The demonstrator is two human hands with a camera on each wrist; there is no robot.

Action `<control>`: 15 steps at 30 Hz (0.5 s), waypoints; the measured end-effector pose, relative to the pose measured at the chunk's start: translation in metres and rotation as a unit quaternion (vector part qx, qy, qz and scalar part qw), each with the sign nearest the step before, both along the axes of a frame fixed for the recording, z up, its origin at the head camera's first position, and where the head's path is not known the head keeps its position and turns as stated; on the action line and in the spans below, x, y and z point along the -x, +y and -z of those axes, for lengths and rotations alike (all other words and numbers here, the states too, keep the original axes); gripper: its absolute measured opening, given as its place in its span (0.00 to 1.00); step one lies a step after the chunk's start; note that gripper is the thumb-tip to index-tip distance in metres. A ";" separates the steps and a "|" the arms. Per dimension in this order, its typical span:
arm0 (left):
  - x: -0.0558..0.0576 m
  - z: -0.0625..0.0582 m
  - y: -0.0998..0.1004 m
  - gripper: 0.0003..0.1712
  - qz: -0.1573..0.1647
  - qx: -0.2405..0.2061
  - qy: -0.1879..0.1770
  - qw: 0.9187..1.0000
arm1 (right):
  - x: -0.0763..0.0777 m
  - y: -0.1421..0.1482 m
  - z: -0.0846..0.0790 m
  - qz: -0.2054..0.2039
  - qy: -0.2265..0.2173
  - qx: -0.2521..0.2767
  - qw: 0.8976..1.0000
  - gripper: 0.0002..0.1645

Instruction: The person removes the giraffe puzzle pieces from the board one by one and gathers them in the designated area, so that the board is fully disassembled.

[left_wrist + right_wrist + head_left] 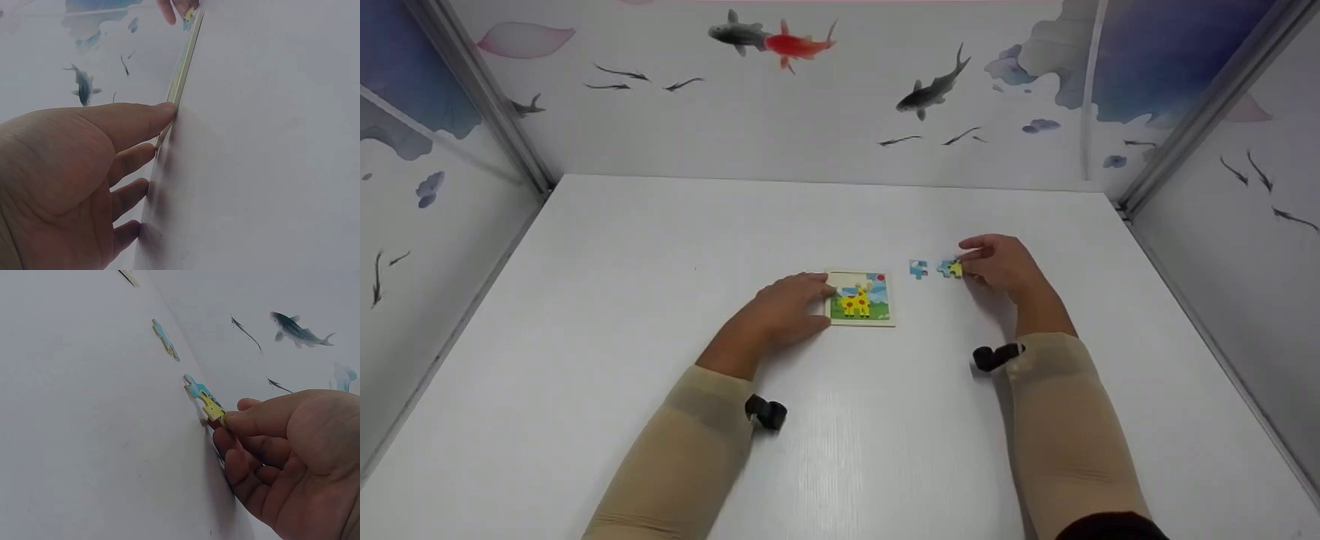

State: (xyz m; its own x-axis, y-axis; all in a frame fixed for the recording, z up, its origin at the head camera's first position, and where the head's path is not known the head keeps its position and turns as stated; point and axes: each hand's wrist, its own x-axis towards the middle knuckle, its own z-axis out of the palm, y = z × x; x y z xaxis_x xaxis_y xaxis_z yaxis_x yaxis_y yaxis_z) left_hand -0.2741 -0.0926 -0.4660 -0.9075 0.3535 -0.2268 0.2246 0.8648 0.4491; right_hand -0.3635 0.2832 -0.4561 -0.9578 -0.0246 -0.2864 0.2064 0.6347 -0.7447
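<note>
A small square jigsaw board (883, 309) with a giraffe picture and a pale wooden frame lies on the white table. My left hand (789, 311) holds its left side, the thumb (152, 119) at the near corner and fingers along the far part of that edge. To the right of the board, my right hand (996, 264) pinches a blue and yellow puzzle piece (214, 409) between thumb and fingers. Between that piece and the board lies another puzzle piece (918, 268), mostly blue. Bare wood shows in the upper left of the board's picture.
The white table (660, 247) meets a back wall (840, 127) printed with fish and leaves. Side walls with metal corner posts (502, 112) stand left and right. Small black cameras (766, 412) sit at both wrists, over beige sleeves (682, 450).
</note>
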 end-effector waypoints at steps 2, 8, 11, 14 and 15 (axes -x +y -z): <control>0.000 0.000 0.000 0.34 0.000 -0.001 0.000 1.000 | 0.000 0.001 0.000 0.003 0.001 0.000 1.000 0.25; 0.000 0.000 -0.002 0.34 0.007 -0.005 0.001 1.000 | -0.002 -0.001 -0.003 0.007 0.010 -0.005 1.000 0.25; 0.001 0.000 -0.002 0.34 0.010 -0.004 0.000 1.000 | -0.003 -0.008 -0.005 -0.002 0.021 -0.017 1.000 0.25; 0.001 0.000 -0.003 0.34 0.011 -0.004 -0.002 1.000 | -0.004 -0.021 -0.007 -0.021 0.025 -0.026 0.999 0.25; 0.001 0.001 -0.003 0.34 0.010 -0.004 -0.002 1.000 | -0.004 -0.027 -0.008 -0.026 0.023 -0.025 0.999 0.25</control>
